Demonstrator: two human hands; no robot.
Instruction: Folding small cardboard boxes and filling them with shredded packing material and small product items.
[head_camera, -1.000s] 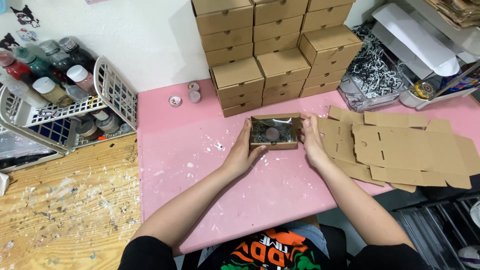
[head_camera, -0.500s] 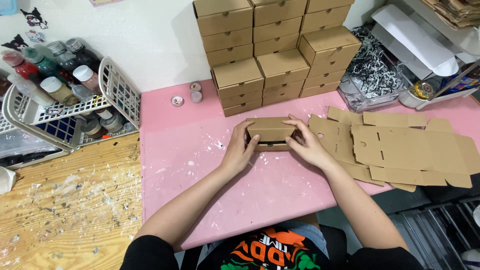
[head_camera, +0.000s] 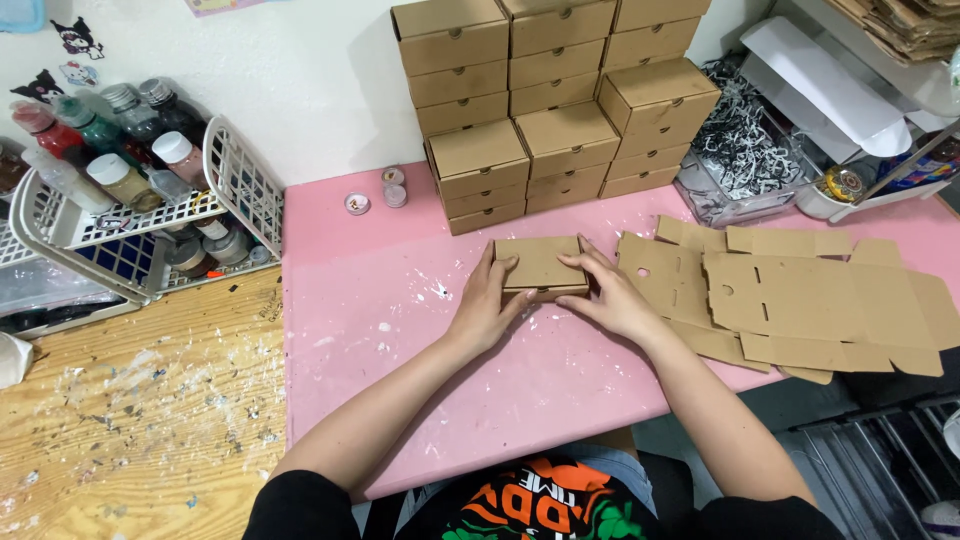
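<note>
- My left hand (head_camera: 487, 305) and right hand (head_camera: 610, 295) are both clamped on a small cardboard mailer box (head_camera: 538, 264), one on each short side, fingers laid over the shut lid and thumbs at its near edge.
- The box lies flat on the pink table (head_camera: 400, 330), between my palms and just in front of my fingertips.
- Handling, as I judge it: light, thin corrugated board, stiff along the folds but easily dented on the lid; matte, so not slippery. Best held by the side walls and corners.
- Appearance: plain brown, low, rectangular, lid flush.
- Just beyond my right hand lie flat unfolded box blanks (head_camera: 790, 300); beyond both hands stands a stack of finished boxes (head_camera: 550, 110).
</note>
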